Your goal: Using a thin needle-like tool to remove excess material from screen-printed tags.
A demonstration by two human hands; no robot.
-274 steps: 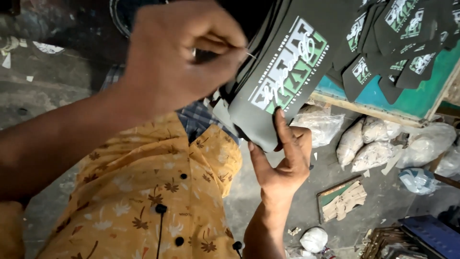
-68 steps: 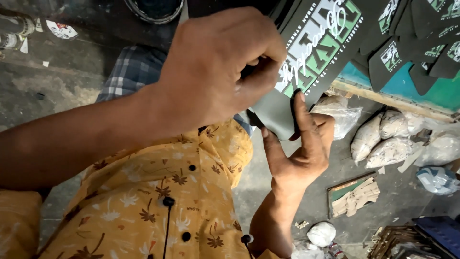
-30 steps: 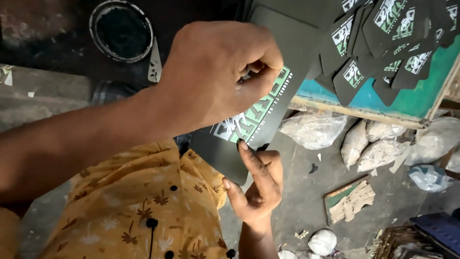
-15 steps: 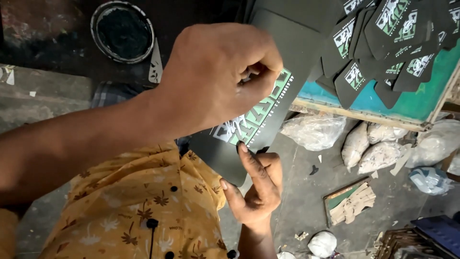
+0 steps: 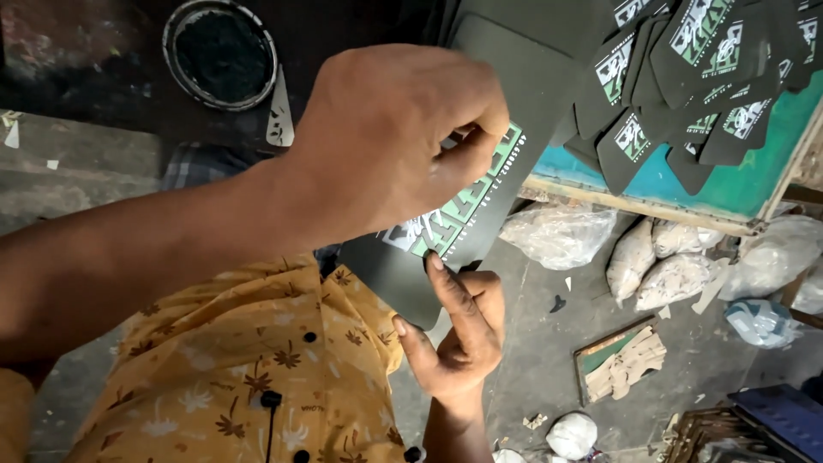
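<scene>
1. Round black-filled tin (image 5: 221, 53), upper left of the frame.
2. Left hand (image 5: 396, 141), centre, fingers pinched on the black printed sheet (image 5: 467, 184).
3. Right hand (image 5: 453, 336), lower centre, fingers open, propping the sheet's lower edge.
4. Stacked printed pieces (image 5: 686, 77) on teal board (image 5: 729, 184), upper right.

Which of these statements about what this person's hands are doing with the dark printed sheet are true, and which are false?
1. The left hand pinches the dark printed sheet from above. True.
2. The right hand rests flat on the floor. False: it props the sheet's lower end with its fingers.
3. The print on the sheet is green and white. True.
4. The pile of printed pieces lies on a red board. False: the board is teal.
5. The round tin holds something dark. True.
6. The shirt is plain blue. False: it is yellow with a floral pattern.
</scene>
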